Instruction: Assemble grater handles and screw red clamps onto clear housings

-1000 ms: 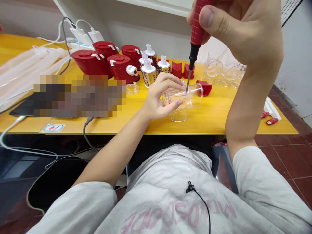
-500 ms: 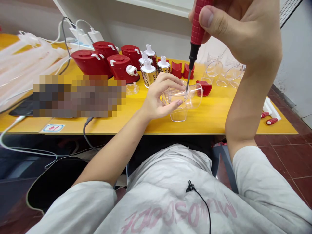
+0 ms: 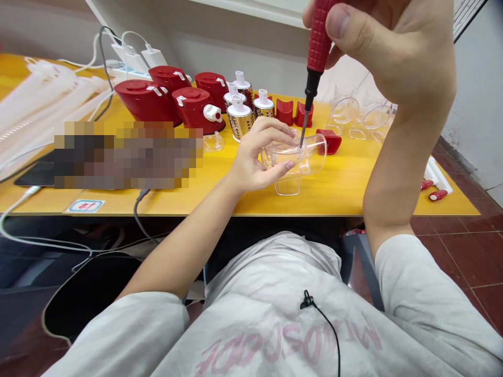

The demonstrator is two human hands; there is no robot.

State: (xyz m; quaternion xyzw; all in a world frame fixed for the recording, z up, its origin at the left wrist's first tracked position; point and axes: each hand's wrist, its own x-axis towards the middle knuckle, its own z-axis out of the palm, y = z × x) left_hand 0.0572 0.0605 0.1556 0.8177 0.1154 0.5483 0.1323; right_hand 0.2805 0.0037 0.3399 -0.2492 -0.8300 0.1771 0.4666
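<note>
Red and ribbed, the handle of the screwdriver (image 3: pixel 313 78) rose almost upright, and the right hand (image 3: pixel 393 52) had it firmly wrapped, thumb pressed along the side! Down went the dark shaft, its tip right at the clear plastic body (image 3: pixel 314 154); whether it sat in a screw, too small to tell. And there was the left hand (image 3: pixel 261 154), gripping that body by its left end, fingers over the top, thumb along the near side! The body lay at the middle of the yellow surface (image 3: pixel 346 193), near the front edge. Just beyond its right end sat a small red piece (image 3: pixel 331 142). Behind the left hand stood a cluster of metal drums (image 3: pixel 240 124) with white tops, red housings (image 3: pixel 198 109) to their left, and, farther right, more clear bodies (image 3: pixel 346 110) close to the wall!
</note>
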